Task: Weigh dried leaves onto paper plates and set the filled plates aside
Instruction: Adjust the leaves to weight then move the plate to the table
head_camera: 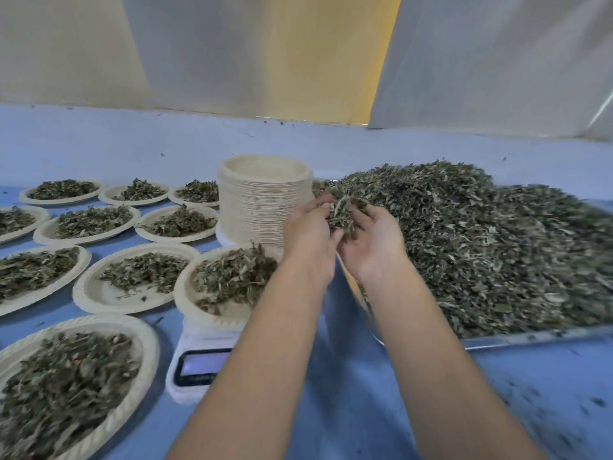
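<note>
Only the head view here. The right side of the frame is a big metal tray (530, 338), heaped with a pile (481, 247) of dried green leaves right up to the rim.

Dead centre, further back, there's a tall stack (255, 207) of empty paper plates. Just in front of it, a plate (185, 300) sits on a white scale (195, 370) with a loose mound of leaves already in it. The left forearm covers part of the scale's display, and what shows is too blurry to read.

The whole left side is filled plates (89, 298), laid out in rows on the blue sheet (348, 410). Each has its own portion of leaves, and the nearest one is at lower left, cut off by the frame edge.

Both hands are up together in the middle of the frame, at the left edge of the pile, just right of the stack. The left hand (308, 237) shows its back, fingers curled inward. The right hand (371, 244) is cupped palm-up against it, fingers bent. Between them they hold a clump (340, 212) of leaves, wrapped from both sides. I can't tell whether it's lifted clear of the pile behind it or still touching.
</note>
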`<state>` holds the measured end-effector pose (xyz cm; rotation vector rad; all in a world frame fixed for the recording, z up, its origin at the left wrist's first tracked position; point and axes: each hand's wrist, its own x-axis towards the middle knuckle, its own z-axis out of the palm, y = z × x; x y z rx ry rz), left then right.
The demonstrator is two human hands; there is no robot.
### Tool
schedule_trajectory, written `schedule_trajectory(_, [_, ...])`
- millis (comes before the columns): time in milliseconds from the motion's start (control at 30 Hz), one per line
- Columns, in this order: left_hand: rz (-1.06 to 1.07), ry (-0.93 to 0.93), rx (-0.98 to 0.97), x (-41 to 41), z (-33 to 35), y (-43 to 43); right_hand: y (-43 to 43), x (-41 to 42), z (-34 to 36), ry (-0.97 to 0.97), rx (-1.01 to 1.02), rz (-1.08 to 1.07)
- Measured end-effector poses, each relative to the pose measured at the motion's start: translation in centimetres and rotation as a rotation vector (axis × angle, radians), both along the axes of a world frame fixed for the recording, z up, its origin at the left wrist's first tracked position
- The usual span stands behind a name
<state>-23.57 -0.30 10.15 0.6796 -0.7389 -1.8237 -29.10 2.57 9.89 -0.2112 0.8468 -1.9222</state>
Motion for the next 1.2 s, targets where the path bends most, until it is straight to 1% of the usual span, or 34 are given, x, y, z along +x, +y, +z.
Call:
schedule_trajectory(133, [0.019,-0.228,-0.013,-4.0,-2.2,1.1,1.2,-2.6,-1.0,-0.018,0.096,-0.141])
schedule_trajectory(267, [-0.078,-0.366,-0.077,-5.8,-3.2,2.2,1.6,-4.1,-2.1,0.030,0.203,-0.239])
schedule_trajectory(367, [-0.175,-0.431,-0.154,-5.9,-3.1,2.7,1.6,-5.1,-2.9,0.182,0.315,-0.343])
schedule_trajectory(467, [-0.336,-0.487,-0.189,-5.5,-2.6,2.9,1.7,-5.9,-3.0,0.369,0.407,-0.366])
schedule_trajectory(533, [-0.389,-0.471,-0.211,-5.5,-2.7,2.4,1.8,-6.0,-3.1,0.471,0.399,-0.362])
schedule_trajectory(600, [-0.378,-0.454,-0.231,-5.5,-2.9,2.1,1.8,-6.0,-3.1,0.526,0.359,-0.389])
schedule_trajectory(733, [-0.364,-0.444,-0.236,-5.2,-2.9,2.2,1.8,-5.7,-3.3,0.557,0.261,-0.435])
schedule_trajectory(833, [-0.319,-0.418,-0.225,-4.8,-3.0,2.1,1.7,-5.3,-3.6,0.651,0.294,-0.416])
schedule_trajectory(900, [-0.307,-0.373,-0.200,-4.4,-2.8,2.3,1.3,-4.9,-3.6,0.624,0.301,-0.374])
schedule_trajectory(1000, [-0.263,-0.369,-0.264,-3.4,-2.4,2.5,0.8,-4.1,-3.5,0.580,0.264,-0.331])
schedule_trajectory(1133, [-0.141,-0.386,-0.363,-1.0,-1.3,2.3,-0.1,-2.3,-3.2,0.615,0.218,-0.312])
schedule_trajectory(1200, [-0.075,-0.403,-0.399,0.9,-0.8,1.6,-0.5,-0.9,-3.2,0.685,0.210,-0.259])
